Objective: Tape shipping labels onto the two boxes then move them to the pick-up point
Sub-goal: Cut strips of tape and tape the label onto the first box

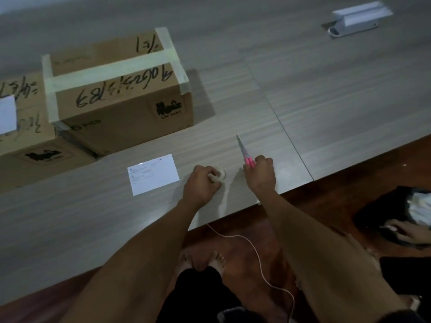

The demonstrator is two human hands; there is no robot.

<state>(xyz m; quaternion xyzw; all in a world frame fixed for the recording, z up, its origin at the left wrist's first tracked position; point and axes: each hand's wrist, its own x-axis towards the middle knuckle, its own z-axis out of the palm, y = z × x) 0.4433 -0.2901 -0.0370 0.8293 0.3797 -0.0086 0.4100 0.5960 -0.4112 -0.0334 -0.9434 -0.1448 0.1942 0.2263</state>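
Two taped cardboard boxes stand on the grey table. The larger box is in the middle left, and the second box at the far left carries a white label on its top. A loose white shipping label lies flat on the table in front of them. My left hand grips a pale roll of tape just right of that label. My right hand holds pink-handled scissors, blades closed and pointing away from me.
The table ends in a front edge running diagonally past my hands. A white device sits at the far right back. A white cable hangs over the wooden floor, and another person's hand shows at the right edge.
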